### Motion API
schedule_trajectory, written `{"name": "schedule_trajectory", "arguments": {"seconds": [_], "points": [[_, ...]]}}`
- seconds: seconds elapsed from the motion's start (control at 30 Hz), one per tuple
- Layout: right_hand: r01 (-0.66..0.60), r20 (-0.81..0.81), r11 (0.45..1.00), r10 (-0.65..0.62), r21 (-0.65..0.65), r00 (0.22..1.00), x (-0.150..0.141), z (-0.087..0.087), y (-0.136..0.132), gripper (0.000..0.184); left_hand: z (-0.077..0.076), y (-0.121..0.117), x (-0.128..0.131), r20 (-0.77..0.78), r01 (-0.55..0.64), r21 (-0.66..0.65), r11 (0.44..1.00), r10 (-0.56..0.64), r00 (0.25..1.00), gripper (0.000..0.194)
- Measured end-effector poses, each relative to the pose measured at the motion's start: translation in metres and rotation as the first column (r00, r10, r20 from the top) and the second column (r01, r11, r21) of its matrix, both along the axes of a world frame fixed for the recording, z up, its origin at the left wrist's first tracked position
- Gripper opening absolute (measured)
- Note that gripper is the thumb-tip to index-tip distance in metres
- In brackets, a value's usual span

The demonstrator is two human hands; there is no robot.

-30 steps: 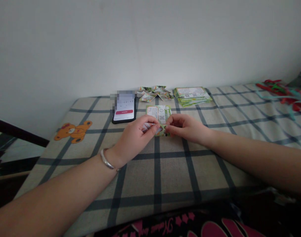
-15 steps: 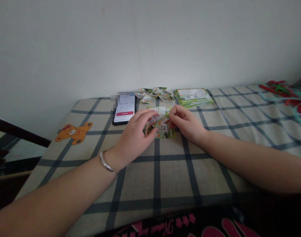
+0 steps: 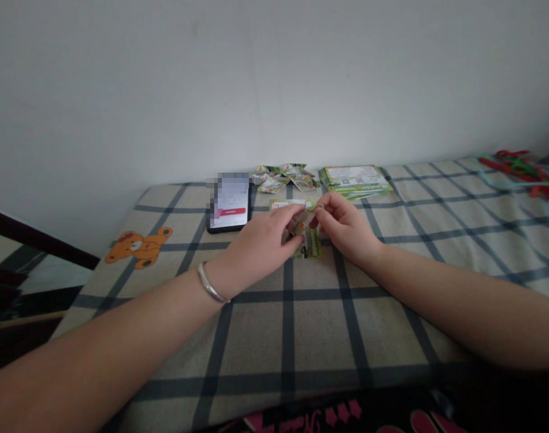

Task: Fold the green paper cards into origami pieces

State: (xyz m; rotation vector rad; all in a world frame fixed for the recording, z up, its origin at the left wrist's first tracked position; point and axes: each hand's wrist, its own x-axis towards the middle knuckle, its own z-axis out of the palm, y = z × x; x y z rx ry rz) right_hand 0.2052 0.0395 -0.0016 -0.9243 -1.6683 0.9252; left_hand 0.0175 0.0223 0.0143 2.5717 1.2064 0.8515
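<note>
My left hand [image 3: 269,234], with a silver bangle at its wrist, curves its thumb and fingers around a small folded printed paper [image 3: 305,222]. Between thumb and forefinger, my right hand [image 3: 346,225] pinches the paper's right end. Under both hands a flat green-and-white printed leaflet [image 3: 314,248] lies on the tablecloth, partly covered by my left fingers. Just behind it sit several folded paper pieces [image 3: 274,183] with pointed corners, in similar print. A stack of flat leaflets [image 3: 358,180] rests behind my right hand.
A phone [image 3: 230,201] with a lit, partly blurred screen lies left of the folded pieces. An orange bear figure [image 3: 141,246] is on the checked tablecloth [image 3: 251,337] at the left. Red, green and pale blue strips [image 3: 522,171] lie at the far right, and a white wall [image 3: 274,84] rises behind.
My left hand has shifted right, closer to my right hand, and its fingers are nearer together around the folded paper. The paper appears raised and turned. The camera view has moved slightly.
</note>
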Motion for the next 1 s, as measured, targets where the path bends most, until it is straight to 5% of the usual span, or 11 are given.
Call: {"name": "schedule_trajectory", "arguments": {"seconds": [0.3, 1.0], "points": [[-0.137, 0.123, 0.990, 0.132, 0.037, 0.984, -0.003, 0.004, -0.007, 0.027, -0.014, 0.001, -0.005, 0.410, 0.175, -0.253, 0.952, -0.058, 0.910, 0.045], [-0.125, 0.176, 0.987, 0.106, 0.098, 0.979, -0.004, 0.000, -0.007, 0.019, -0.017, 0.009, -0.009, 0.395, 0.123, -0.253, 0.960, -0.014, 0.919, 0.035]]}}
